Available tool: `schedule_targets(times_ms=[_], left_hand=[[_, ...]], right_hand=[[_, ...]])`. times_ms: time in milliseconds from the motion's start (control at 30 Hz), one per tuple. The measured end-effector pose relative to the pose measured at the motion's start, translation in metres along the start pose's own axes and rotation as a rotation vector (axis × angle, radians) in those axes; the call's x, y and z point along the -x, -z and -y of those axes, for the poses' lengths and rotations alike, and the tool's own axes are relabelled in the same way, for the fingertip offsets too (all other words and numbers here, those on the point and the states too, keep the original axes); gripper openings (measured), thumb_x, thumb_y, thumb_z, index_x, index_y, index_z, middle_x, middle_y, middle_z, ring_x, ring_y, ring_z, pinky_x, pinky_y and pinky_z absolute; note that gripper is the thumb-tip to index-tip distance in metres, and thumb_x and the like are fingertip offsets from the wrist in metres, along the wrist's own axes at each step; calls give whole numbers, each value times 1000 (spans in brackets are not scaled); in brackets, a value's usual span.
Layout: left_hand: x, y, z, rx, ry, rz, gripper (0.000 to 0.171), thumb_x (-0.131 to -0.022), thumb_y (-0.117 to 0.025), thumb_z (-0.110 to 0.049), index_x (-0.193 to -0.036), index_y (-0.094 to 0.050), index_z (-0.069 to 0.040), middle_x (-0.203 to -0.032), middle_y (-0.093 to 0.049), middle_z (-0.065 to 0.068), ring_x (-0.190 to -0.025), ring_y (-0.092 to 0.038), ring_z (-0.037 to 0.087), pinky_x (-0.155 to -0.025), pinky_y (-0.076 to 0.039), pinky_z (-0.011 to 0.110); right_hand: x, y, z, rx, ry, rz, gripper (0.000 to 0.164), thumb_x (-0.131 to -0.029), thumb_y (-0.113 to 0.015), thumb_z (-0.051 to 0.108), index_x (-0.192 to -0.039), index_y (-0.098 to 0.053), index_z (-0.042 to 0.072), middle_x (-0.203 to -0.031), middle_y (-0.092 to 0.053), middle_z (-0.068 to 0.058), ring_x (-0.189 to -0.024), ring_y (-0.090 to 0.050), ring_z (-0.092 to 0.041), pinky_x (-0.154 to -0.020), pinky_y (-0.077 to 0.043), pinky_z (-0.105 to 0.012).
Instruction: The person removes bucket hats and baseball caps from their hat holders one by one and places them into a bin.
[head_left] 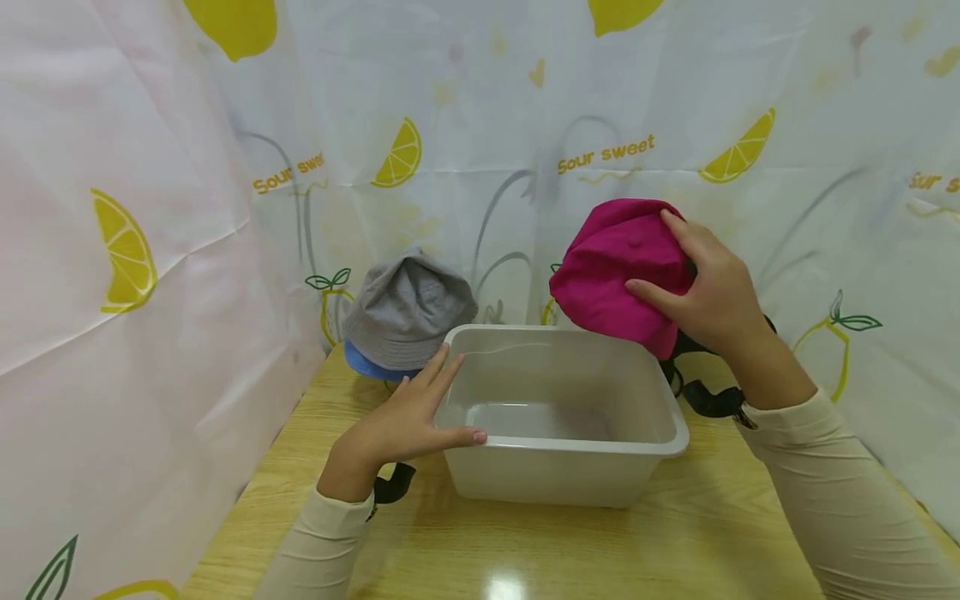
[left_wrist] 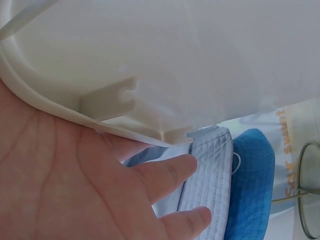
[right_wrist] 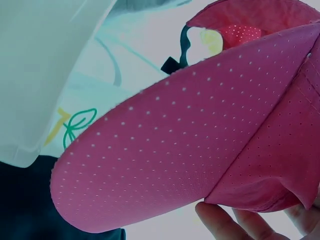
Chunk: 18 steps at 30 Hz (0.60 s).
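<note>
My right hand point(head_left: 716, 287) grips a magenta cap point(head_left: 618, 271) above the right back corner of a white plastic bin point(head_left: 547, 475). Small dots cover the cap's brim point(right_wrist: 150, 155) in the right wrist view, and its back strap shows a dark buckle point(right_wrist: 171, 65). Spread fingers of my left hand point(head_left: 397, 425) rest along the bin's left rim, the thumb lying on the near edge. In the left wrist view the palm point(left_wrist: 65, 175) lies against that rim. Just past these fingers sits a grey bucket hat point(head_left: 412, 308) over a blue hat point(head_left: 378, 367).
The bin stands on a light wooden table point(head_left: 525, 550). Behind it hangs a white curtain point(head_left: 480, 83) printed with lemons. Dark cloth point(right_wrist: 25, 200) lies beside the bin on the right. A thin metal wire ring point(left_wrist: 301, 190) stands near the blue hat.
</note>
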<state>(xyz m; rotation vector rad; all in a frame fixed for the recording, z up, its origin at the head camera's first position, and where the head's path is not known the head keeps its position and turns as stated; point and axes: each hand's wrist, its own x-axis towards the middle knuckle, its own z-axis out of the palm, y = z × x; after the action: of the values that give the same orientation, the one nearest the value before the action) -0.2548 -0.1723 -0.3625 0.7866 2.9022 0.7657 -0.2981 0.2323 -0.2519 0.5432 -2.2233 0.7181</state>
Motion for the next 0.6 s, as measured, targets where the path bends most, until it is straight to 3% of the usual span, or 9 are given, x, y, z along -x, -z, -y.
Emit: schedule_targets(times_ms=[300, 600], left_hand=[[-1, -1, 1, 10, 15, -4, 116, -81, -63, -83, -168, -7, -30, -175, 7, 0, -158, -19, 38, -125, -9, 67], [0, 0, 0, 25, 3, -15, 116, -82, -67, -79, -169, -12, -25, -176, 5, 4, -157, -22, 42, -124, -10, 68]], right_hand=[[-1, -10, 13, -23, 50, 64, 91, -80, -90, 24, -159, -44, 15, -146, -57, -17, -124, -56, -34, -96, -51, -55], [0, -24, 22, 0, 50, 141, 91, -82, -89, 33, -159, -44, 18, -141, -58, -16, -114, -58, -33, -88, -54, -53]])
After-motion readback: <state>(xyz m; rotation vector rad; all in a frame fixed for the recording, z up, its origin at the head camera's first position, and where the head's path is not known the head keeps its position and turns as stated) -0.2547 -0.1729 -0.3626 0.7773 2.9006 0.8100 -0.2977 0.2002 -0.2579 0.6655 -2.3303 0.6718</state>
